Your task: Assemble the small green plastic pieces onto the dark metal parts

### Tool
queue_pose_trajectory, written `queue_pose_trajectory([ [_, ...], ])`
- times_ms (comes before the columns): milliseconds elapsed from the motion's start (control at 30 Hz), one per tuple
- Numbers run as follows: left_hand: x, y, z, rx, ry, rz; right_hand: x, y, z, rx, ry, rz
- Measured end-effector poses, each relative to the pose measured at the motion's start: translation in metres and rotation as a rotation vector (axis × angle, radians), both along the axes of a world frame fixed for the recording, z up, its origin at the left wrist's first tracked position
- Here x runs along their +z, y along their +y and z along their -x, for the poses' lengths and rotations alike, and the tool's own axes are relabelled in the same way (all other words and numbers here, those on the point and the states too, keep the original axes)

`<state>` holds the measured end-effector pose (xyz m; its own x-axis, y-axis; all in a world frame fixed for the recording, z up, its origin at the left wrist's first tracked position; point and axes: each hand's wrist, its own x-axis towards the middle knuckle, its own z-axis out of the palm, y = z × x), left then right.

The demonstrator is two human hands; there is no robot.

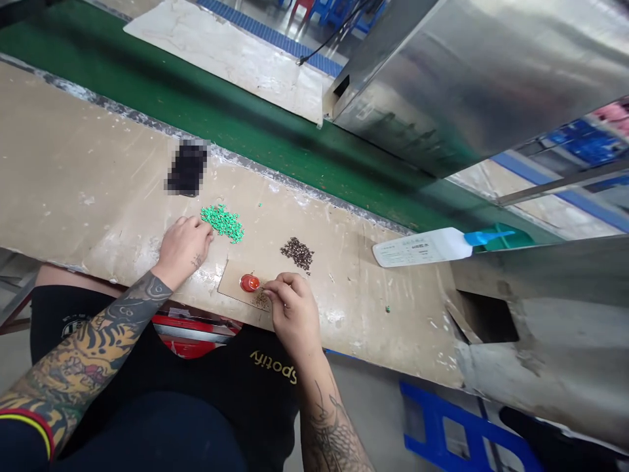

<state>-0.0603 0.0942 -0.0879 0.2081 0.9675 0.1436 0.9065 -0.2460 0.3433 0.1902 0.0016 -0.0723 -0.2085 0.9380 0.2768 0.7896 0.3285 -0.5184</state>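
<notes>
My left hand (183, 251) rests loosely curled on the scuffed beige worktop (83, 177), its fingertips beside a pile of small green beads (223, 223). My right hand (293, 314) pinches its fingertips together over a cardboard sheet (236, 285), next to a small red dish (249, 282). A little heap of brown grains (261, 301) lies just under those fingers. Anything between them is too small to make out. A larger pile of dark brown grains (297, 254) sits beyond the sheet.
A pixelated dark object (187, 167) lies on the worktop's far side, and a white bottle with a blue nozzle (422, 246) lies to the right. A green conveyor belt (196, 98) runs along the far edge beneath a stainless steel housing (466, 85). A blue stool (457, 426) stands below right.
</notes>
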Motion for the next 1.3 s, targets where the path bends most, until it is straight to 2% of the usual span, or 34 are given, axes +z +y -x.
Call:
queue_pose_trajectory([
  [67, 0.003, -0.007, -0.001, -0.024, -0.171, 0.046, 0.001, 0.005, 0.000, 0.035, -0.072, 0.003],
  [167, 0.008, -0.022, -0.001, -0.030, -0.566, 0.166, 0.003, 0.009, -0.001, 0.066, -0.164, 0.014],
  [233, 0.010, -0.033, 0.000, -0.033, -0.754, 0.244, 0.005, 0.010, -0.002, 0.079, -0.213, 0.022],
  [400, 0.017, -0.052, 0.008, -0.053, -0.845, 0.420, 0.006, 0.010, -0.001, 0.108, -0.279, 0.012],
  [600, 0.019, -0.061, 0.010, -0.012, -1.101, 0.536, 0.008, 0.010, 0.003, 0.088, -0.340, 0.030],
  [700, 0.019, -0.061, 0.011, -0.027, -1.151, 0.540, 0.007, 0.010, 0.004, 0.084, -0.358, 0.045],
  [900, 0.023, -0.061, 0.015, -0.011, -1.061, 0.403, 0.008, 0.009, 0.003, 0.081, -0.339, 0.058],
  [1033, 0.026, -0.064, 0.017, 0.043, -1.075, 0.417, 0.008, 0.007, -0.005, 0.041, -0.297, 0.072],
  [1200, 0.030, -0.071, 0.015, 0.057, -1.129, 0.454, -0.005, 0.003, -0.013, 0.023, -0.351, 0.239],
  [1300, 0.031, -0.076, 0.012, 0.043, -1.181, 0.490, -0.005, -0.001, -0.015, 0.022, -0.287, 0.253],
])
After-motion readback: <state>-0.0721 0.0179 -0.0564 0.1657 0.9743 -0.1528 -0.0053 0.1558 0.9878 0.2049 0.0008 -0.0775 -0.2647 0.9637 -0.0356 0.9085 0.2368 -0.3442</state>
